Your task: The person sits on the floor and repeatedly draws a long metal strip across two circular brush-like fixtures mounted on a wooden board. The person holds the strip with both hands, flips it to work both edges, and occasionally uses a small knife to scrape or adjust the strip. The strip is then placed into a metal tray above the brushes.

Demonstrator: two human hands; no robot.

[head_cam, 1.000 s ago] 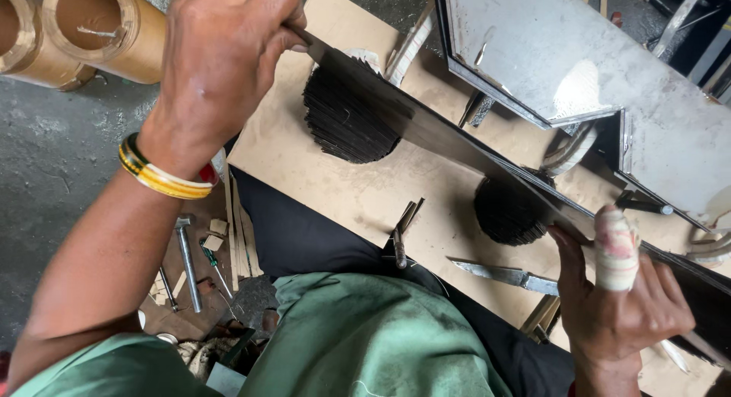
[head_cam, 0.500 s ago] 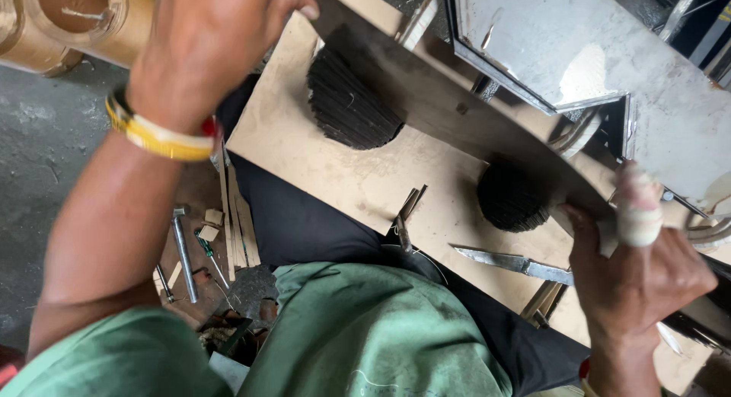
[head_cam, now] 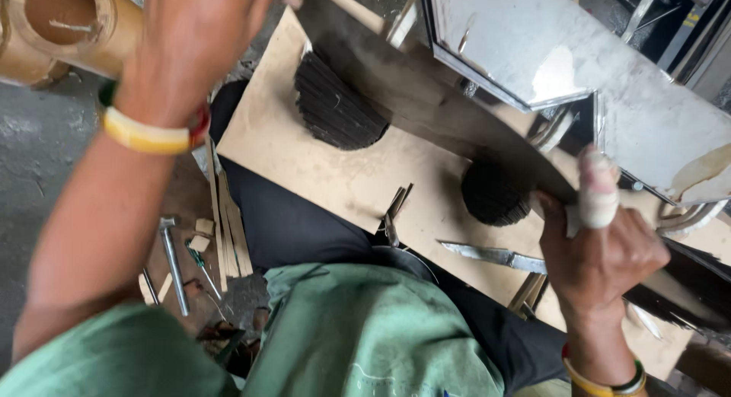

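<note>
Long dark blade (head_cam: pixel 426 115) held at both ends, slanting from far left to near right above a brown board (head_cam: pixel 335 176). Left hand (head_cam: pixel 205 39) closed over the far-left end, fingers wrapped tight. Right hand (head_cam: pixel 601 245) clamped on the near-right end, bandaged thumb (head_cam: pixel 598 188) pressed on top. Beneath the blade: two round dark bundles (head_cam: pixel 335 108) on the board, knife (head_cam: pixel 487 255) lying near. Metal sheet (head_cam: pixel 533 47) beyond, bamboo tube (head_cam: pixel 61 24) far left, hammer (head_cam: pixel 173 264) on floor.

Long dark strip (head_cam: pixel 426 108) slants across tan board.
</note>
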